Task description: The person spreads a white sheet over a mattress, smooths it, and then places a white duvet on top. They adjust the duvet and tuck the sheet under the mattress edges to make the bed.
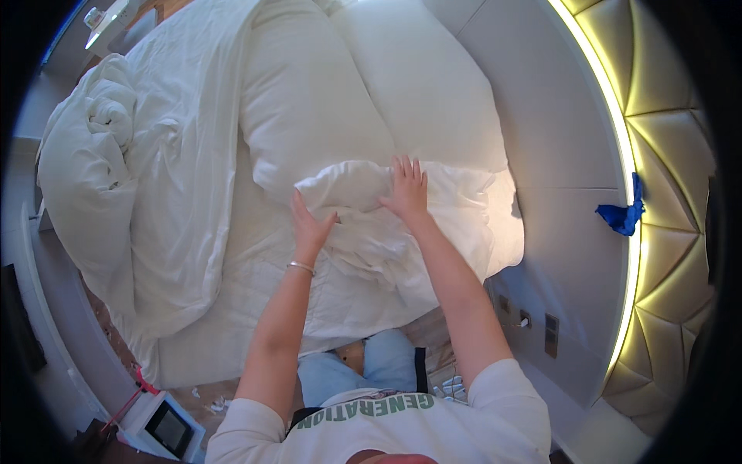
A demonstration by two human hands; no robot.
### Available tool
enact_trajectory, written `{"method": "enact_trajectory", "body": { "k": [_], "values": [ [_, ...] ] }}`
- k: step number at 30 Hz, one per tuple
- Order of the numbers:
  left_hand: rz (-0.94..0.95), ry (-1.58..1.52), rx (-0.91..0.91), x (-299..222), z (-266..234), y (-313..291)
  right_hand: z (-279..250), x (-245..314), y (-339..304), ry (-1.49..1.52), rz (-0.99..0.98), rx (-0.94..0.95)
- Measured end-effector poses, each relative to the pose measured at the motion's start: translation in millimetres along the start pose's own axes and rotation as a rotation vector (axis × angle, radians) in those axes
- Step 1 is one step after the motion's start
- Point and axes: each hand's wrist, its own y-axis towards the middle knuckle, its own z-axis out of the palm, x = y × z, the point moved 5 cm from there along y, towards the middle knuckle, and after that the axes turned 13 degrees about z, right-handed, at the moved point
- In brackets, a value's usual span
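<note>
Two white pillows lie side by side on the bed in front of me, the left pillow partly against the right pillow. A loose, crumpled fold of white fabric lies across the near end of the left one. My left hand is at the left edge of that fold, thumb and fingers apart, a bracelet on its wrist. With fingers spread, my right hand rests on the fabric where the pillows meet. Neither hand grips anything that I can see.
A bunched white duvet covers the left of the bed over a white sheet. On the right are a grey panel, a lit padded headboard and a blue cloth. A white device with a screen stands lower left.
</note>
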Motion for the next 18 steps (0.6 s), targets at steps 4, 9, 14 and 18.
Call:
{"method": "enact_trajectory", "body": {
  "k": [4, 9, 14, 18],
  "values": [
    [-0.236, -0.301, 0.145, 16.5, 19.6, -0.1, 20.7, -16.6, 6.7, -0.089, -0.016, 0.307],
    [-0.433, -0.015, 0.702, 11.8, 34.8, -43.4, 63.4, -27.3, -55.4, 0.033, -0.096, 0.425],
    [0.049, 0.22, 0.276, -29.8, 2.1, -69.4, 31.9, -32.6, -125.7, 0.166, -0.222, 0.275],
    [0.163, 0.111, 0.375, -32.5, -5.6, -98.8, 11.4, -43.0, -167.7, 0.297, -0.256, 0.168]
  ]
}}
